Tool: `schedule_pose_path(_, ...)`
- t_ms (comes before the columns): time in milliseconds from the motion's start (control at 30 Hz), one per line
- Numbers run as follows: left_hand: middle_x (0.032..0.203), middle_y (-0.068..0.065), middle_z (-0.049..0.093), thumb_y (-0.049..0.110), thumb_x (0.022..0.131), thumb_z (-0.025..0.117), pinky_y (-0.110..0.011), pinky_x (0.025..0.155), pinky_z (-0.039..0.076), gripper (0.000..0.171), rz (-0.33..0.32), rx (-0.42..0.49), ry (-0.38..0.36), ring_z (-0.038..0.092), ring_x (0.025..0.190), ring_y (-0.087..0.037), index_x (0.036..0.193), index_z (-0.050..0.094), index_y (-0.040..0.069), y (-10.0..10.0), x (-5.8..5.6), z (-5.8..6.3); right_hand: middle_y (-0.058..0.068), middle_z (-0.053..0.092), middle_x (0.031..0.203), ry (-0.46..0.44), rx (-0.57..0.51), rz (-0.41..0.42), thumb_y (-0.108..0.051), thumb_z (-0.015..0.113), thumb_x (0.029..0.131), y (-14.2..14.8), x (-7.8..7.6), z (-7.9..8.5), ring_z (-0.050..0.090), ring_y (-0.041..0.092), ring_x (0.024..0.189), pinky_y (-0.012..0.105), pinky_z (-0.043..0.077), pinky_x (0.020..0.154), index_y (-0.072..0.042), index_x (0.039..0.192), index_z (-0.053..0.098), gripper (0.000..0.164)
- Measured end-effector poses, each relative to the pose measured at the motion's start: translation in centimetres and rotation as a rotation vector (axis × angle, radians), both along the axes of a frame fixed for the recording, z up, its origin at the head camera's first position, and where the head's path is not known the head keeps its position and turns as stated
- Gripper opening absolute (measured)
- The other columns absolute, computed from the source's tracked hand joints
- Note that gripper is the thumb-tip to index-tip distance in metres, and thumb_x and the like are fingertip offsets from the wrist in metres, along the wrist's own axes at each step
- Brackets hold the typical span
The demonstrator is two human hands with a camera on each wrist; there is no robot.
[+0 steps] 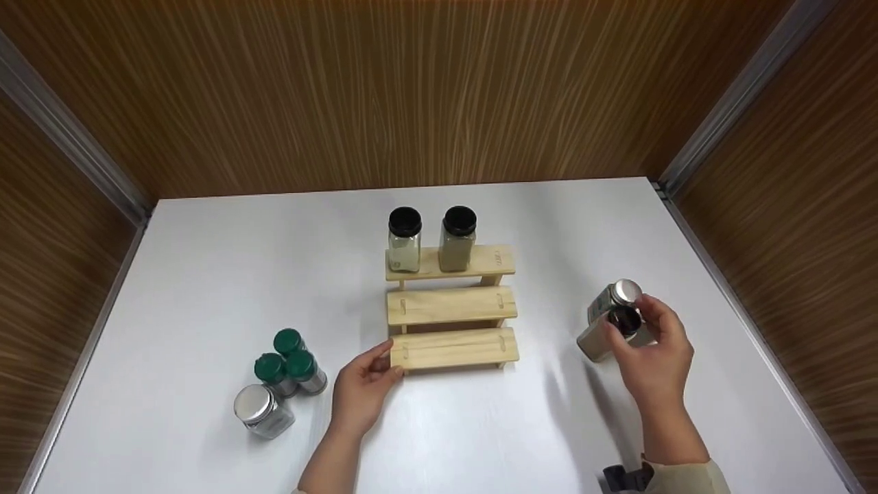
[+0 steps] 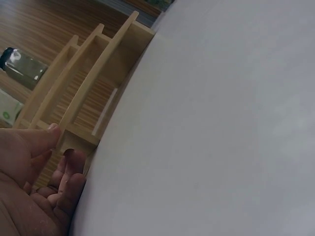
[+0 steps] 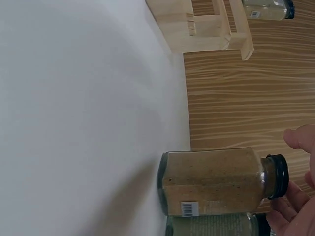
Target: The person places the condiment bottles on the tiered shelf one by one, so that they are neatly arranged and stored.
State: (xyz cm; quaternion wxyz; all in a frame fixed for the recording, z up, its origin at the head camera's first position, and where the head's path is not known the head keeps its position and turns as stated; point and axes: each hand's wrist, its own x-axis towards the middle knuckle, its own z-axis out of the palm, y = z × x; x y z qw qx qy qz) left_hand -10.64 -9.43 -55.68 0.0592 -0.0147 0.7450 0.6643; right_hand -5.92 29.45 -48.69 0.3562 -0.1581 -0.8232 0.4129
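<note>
A three-step wooden rack (image 1: pixel 451 305) stands mid-table, with two black-lidded glass jars (image 1: pixel 405 240) upright on its top step. My left hand (image 1: pixel 360 394) pinches the left end of the lowest step, thumb and fingers on its edge. At the right, my right hand (image 1: pixel 655 357) is around the black lid of a jar of brown powder (image 3: pixel 211 182). In the right wrist view the thumb stands apart from that lid, while the fingertips are right at its other side. A second jar (image 3: pixel 211 225) is close beside it, and a silver-lidded jar (image 1: pixel 624 293) stands behind.
On the left side of the table (image 1: pixel 206 288) several green-lidded bottles (image 1: pixel 302 367) cluster with a silver-lidded jar (image 1: pixel 264 412). Wood-grained panels (image 1: pixel 411 96) border the back and both sides. A small black object (image 1: pixel 625 478) is by the right sleeve.
</note>
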Motion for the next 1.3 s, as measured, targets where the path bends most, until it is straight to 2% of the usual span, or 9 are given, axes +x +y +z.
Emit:
schedule_pose_path(300,0.102,-0.014,0.072,0.000,0.092,0.080,-0.023,0.076,0.058,0.050,-0.009,-0.019,-0.005,0.071,0.091,-0.022,0.140,0.066,-0.001,-0.1,0.0,0.1,0.022,0.063,0.122,-0.049,0.065,0.006,0.012,0.084,0.079,-0.1,0.6,-1.3,0.059,0.010,0.108,0.013,0.046,0.090,0.009,0.133,0.062,0.058)
schedule_pose_path(533,0.102,-0.013,0.072,0.000,0.092,0.080,-0.022,0.076,0.058,0.050,-0.006,-0.024,-0.001,0.070,0.091,-0.021,0.140,0.066,-0.001,0.0,0.0,0.1,0.023,0.061,0.128,-0.086,0.047,-0.018,0.014,0.081,0.082,-0.4,1.1,-1.3,0.058,0.017,0.109,0.013,0.044,0.091,0.009,0.137,0.056,0.061)
schedule_pose_path(733,0.103,-0.014,0.073,-0.001,0.092,0.080,-0.022,0.076,0.057,0.049,0.004,-0.027,-0.006,0.070,0.090,-0.020,0.139,0.067,-0.001,-0.1,0.0,0.0,0.024,0.061,0.125,-0.030,0.057,0.001,0.017,0.082,0.078,-1.0,1.8,-2.3,0.056,0.002,0.104,0.012,0.046,0.087,0.011,0.136,0.056,0.063)
schedule_pose_path(833,0.103,-0.014,0.073,-0.001,0.092,0.080,-0.022,0.075,0.057,0.048,0.010,-0.026,-0.012,0.069,0.089,-0.019,0.138,0.068,-0.001,-0.1,0.0,0.0,0.024,0.062,0.126,-0.020,0.058,0.018,0.017,0.084,0.074,-1.1,2.2,-2.7,0.056,0.000,0.103,0.013,0.046,0.084,0.010,0.137,0.056,0.069)
schedule_pose_path(967,0.104,-0.014,0.073,0.001,0.092,0.081,-0.022,0.076,0.057,0.049,0.002,-0.023,-0.008,0.070,0.089,-0.020,0.139,0.068,0.000,-0.1,0.0,0.1,0.021,0.062,0.131,-0.067,-0.002,0.043,0.017,0.087,0.072,-0.8,2.5,-3.3,0.055,-0.004,0.105,0.015,0.045,0.083,0.006,0.144,0.053,0.080)
schedule_pose_path(1100,0.105,-0.014,0.072,0.001,0.092,0.081,-0.023,0.076,0.058,0.050,-0.012,-0.022,0.010,0.070,0.092,-0.022,0.140,0.066,-0.001,-0.1,0.1,0.2,0.016,0.062,0.131,-0.117,-0.113,0.103,0.019,0.087,0.071,-0.2,2.6,-3.7,0.056,-0.007,0.106,0.012,0.047,0.085,0.004,0.149,0.049,0.088)
schedule_pose_path(1167,0.105,-0.015,0.071,0.001,0.092,0.081,-0.023,0.076,0.058,0.050,-0.014,-0.018,0.017,0.070,0.092,-0.023,0.140,0.066,-0.001,-0.2,0.2,0.1,0.010,0.063,0.129,-0.114,-0.168,0.147,0.021,0.086,0.070,0.2,2.4,-4.1,0.057,-0.006,0.106,0.011,0.049,0.086,0.006,0.150,0.047,0.090)
schedule_pose_path(1300,0.104,-0.015,0.071,0.000,0.092,0.081,-0.022,0.076,0.058,0.050,-0.013,-0.017,0.015,0.069,0.091,-0.022,0.140,0.067,-0.001,-0.2,0.1,0.1,-0.011,0.062,0.127,-0.091,-0.252,0.219,0.028,0.081,0.069,0.8,2.2,-4.6,0.059,-0.005,0.114,0.012,0.050,0.088,0.008,0.151,0.044,0.092)
